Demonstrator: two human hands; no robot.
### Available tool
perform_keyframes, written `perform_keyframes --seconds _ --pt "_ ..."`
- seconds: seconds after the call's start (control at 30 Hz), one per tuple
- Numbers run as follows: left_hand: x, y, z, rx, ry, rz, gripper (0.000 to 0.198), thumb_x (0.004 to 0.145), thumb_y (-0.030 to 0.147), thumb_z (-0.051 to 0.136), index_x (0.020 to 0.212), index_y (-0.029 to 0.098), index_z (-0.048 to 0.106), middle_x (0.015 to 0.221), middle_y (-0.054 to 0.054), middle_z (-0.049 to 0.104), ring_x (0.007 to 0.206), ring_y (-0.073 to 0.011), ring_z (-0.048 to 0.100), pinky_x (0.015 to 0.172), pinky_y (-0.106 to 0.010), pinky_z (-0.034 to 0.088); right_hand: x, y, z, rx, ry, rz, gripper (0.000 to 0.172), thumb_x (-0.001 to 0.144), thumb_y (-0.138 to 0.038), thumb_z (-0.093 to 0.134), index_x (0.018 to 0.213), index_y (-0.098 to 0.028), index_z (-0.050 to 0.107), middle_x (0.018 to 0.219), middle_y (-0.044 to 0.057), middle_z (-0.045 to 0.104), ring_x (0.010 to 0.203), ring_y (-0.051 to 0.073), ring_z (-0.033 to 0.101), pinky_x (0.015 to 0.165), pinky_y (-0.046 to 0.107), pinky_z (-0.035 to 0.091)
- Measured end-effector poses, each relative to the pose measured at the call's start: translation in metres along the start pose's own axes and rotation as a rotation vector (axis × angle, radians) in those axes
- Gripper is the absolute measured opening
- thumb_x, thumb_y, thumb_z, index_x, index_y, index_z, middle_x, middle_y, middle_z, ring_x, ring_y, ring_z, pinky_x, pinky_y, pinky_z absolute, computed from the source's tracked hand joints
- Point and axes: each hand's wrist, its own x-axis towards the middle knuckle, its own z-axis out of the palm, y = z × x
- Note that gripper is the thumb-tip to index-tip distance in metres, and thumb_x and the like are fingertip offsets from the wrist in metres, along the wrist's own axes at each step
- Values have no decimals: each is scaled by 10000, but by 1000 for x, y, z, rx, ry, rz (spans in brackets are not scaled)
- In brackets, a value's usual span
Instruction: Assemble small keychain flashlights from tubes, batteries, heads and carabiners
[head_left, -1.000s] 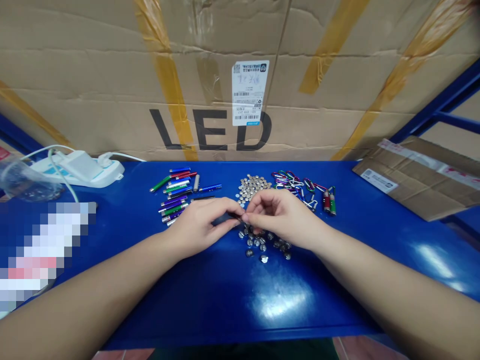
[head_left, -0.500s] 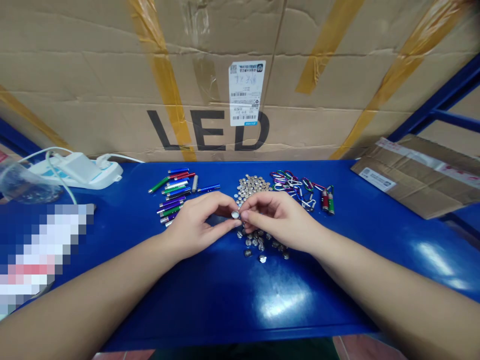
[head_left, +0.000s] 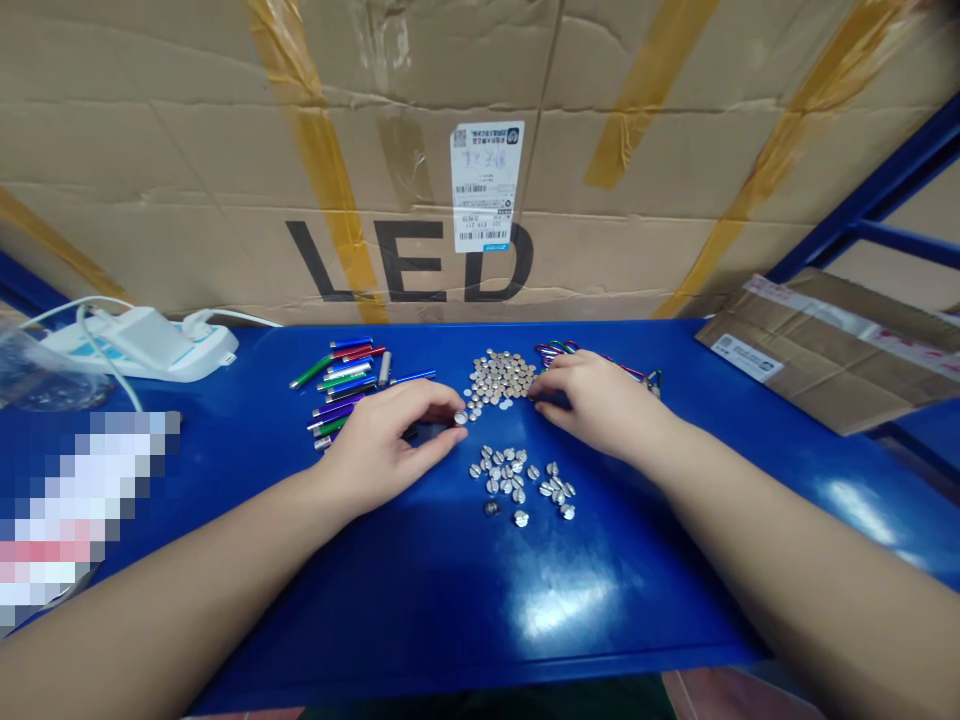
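Note:
My left hand pinches a small round silver piece between thumb and fingers, its pale round face showing. Above the table, my right hand has moved to the right edge of a pile of small button cells. Its fingertips are at the pile, thumb and forefinger slightly apart, with nothing visible between them. In front of the hands lie several silver slotted caps and one dark piece. Coloured metal tubes lie left of the pile, partly behind my left hand.
Coloured carabiner clips lie behind my right hand. A white power strip stands at the back left. A large cardboard box walls off the back of the blue table, and a smaller carton stands at the right.
My right hand has left the silver piece and moved right and back to the button cells. My left hand still holds the piece. More of the slotted caps now show.

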Motion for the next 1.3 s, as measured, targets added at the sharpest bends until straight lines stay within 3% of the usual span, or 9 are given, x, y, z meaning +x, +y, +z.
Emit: perform_keyframes --seconds 0.2,0.37,0.47,0.67,1.0,1.13,1.2,1.3 --pt "1 0 -1 16 -15 18 99 932 180 719 1026 179 686 983 -48 760 872 -155 746 816 -278 653 1 -1 4 70 11 20 110 902 -155 673 884 -188 777 936 96 756 871 245 700 796 372 534" --pt "1 1 1 22 -23 17 117 924 169 734 1030 185 687 986 -33 767 870 -146 754 823 -255 642 -1 -23 5 633 232 66 116 950 -284 667 908 -202 737 875 44 781 789 198 714 734 328 545" --pt "2 2 1 9 -21 28 134 919 154 739 1037 186 684 987 -22 770 861 -134 759 821 -228 634 -4 -43 7 840 332 -63 121 933 -320 722 899 -204 731 915 50 784 833 198 729 771 331 570" --pt "1 2 2 -17 -26 36 137 931 150 726 1054 189 681 987 -17 773 869 -127 767 820 -205 625 -6 -61 11 742 373 -291 99 955 -215 681 865 -219 722 896 54 781 862 193 737 811 344 581" --pt "0 2 2 -35 -33 29 128 934 156 724 1051 192 685 981 -20 780 861 -130 770 822 -210 631 -5 -63 14 666 362 -336 120 988 -231 636 923 -214 735 929 72 760 880 196 717 825 346 577" --pt "1 1 0 11 -48 74 92 960 181 701 1050 196 698 989 -40 782 877 -153 759 815 -250 625 -6 -58 4 613 353 -330 120 974 -204 621 981 -214 741 960 72 757 903 201 705 832 345 564" --pt "2 -1 -1 32 -57 114 66 972 185 683 1033 192 704 992 -55 780 910 -172 752 826 -277 620 -8 -49 -6 556 314 -277 115 948 -182 631 963 -210 742 940 64 763 881 201 704 823 342 553" --pt "3 -2 -2 44 -62 131 43 970 168 673 997 187 702 980 -61 772 931 -180 741 844 -297 612 -11 -32 -19 441 81 -222 101 910 -171 674 931 -214 762 903 46 777 855 206 710 817 343 541"
